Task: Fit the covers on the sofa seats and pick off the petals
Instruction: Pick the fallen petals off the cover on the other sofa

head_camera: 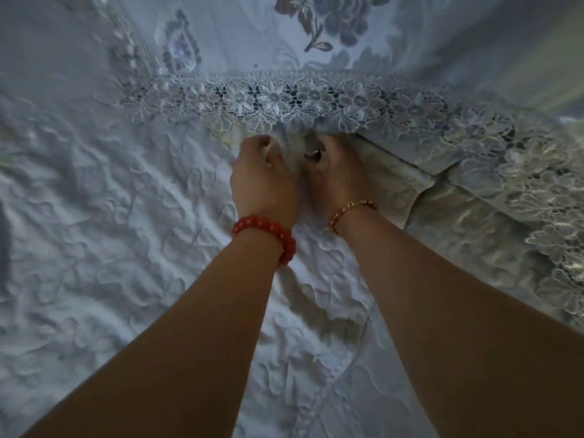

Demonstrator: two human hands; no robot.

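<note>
A pale blue quilted seat cover with a raised leaf pattern spreads across the sofa seat, filling the view from nine o'clock down to six. Above it, at twelve o'clock, a floral-printed blue back cover edged in white flower lace hangs to the seat's rear edge. Just under that lace, both hands meet side by side. The left hand, red bead bracelet at the wrist, curls its fingers round a bunched fold of the seat cover. The right hand, wearing a gold chain bracelet, pinches the same fold.
</note>
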